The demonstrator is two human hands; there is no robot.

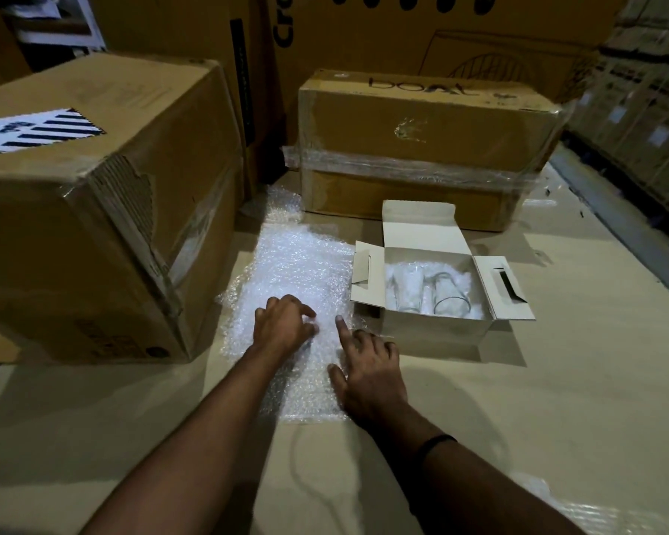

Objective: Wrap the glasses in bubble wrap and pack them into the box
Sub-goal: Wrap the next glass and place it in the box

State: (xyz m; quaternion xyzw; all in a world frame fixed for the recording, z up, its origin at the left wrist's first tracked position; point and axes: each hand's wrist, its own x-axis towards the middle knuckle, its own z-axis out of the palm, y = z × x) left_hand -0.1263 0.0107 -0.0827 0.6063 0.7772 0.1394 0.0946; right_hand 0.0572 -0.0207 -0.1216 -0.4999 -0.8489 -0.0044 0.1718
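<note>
A sheet of bubble wrap (298,272) lies flat on the cardboard surface in the middle. My left hand (284,326) rests on it with curled fingers that pinch at the wrap. My right hand (367,370) presses on the sheet's right side, index finger straight and pointing forward. To the right stands a small white box (437,326) with its flaps open. Inside it lie two clear glasses (447,295) on white padding, the right one with its rim towards me.
A large brown carton (93,210) stands close on the left. Another taped carton (421,148) sits behind the white box, with tall cartons stacked behind it. More bubble wrap (279,206) lies crumpled between the cartons. Flat cardboard (557,380) covers the work surface.
</note>
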